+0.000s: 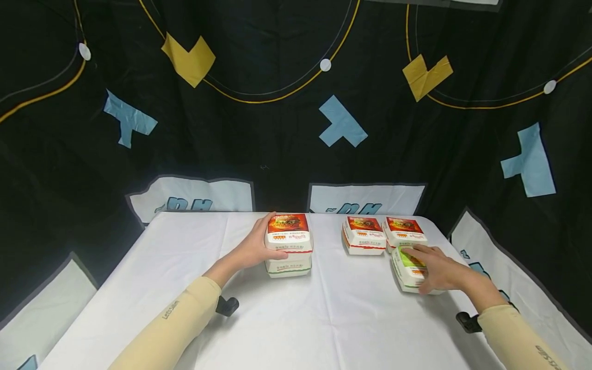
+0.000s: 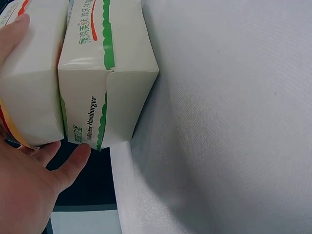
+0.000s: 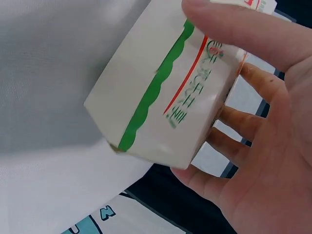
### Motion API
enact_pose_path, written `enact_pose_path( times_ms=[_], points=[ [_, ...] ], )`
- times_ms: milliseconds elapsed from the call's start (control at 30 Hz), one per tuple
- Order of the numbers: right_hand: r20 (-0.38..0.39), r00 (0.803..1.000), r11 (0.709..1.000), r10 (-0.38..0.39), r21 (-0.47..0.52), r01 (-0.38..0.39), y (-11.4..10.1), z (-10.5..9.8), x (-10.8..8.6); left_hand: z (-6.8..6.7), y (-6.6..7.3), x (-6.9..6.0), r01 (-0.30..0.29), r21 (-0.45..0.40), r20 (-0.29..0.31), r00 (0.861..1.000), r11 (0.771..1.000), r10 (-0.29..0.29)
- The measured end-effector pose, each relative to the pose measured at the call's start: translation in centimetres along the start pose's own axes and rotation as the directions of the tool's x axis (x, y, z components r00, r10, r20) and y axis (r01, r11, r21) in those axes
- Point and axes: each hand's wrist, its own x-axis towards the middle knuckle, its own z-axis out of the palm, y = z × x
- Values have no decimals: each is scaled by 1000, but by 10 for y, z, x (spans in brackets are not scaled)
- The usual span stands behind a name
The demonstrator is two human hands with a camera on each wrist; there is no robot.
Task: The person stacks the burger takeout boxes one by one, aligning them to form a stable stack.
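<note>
Two hamburger boxes are stacked left of the table's middle, a red-topped box [image 1: 289, 234] above a green-edged box [image 1: 289, 267]. My left hand [image 1: 257, 246] grips the red-topped box, thumb across its front and fingers around its left and back. In the left wrist view, one fingertip touches the end of the lower box [image 2: 90, 107]. At the right, my right hand [image 1: 439, 268] holds a green-topped hamburger box [image 1: 409, 272]. The right wrist view shows its thumb on the front of that box [image 3: 161, 92] and the other fingers along the far side.
Two more red-topped hamburger boxes, one [image 1: 364, 236] left of the other [image 1: 403, 231], stand behind the green-topped box. A white cloth covers the table [image 1: 296, 329]. Beyond the back edge hangs a black curtain [image 1: 277, 139] with blue and gold shapes.
</note>
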Motion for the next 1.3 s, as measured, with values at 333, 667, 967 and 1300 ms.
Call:
enact_pose_path(
  times_ms=[333, 667, 967, 1300],
  points=[
    [-26, 1000, 999, 0, -37, -1, 0, 2, 0, 0, 1, 2, -2, 5, 4, 1000, 1000, 2],
    [-48, 999, 1000, -23, -2, 23, -1, 6, 2, -1, 1, 2, -1, 10, -1, 1000, 1000, 1],
    [-39, 999, 1000, -26, 17, 26, -5, 9, 2, -2, 3, 1, 1, 13, -4, 1000, 1000, -1],
    [-17, 1000, 1000, -6, 18, 6, -13, 13, 0, 0, 2, 0, 0, -12, 4, 1000, 1000, 0]
  ],
)
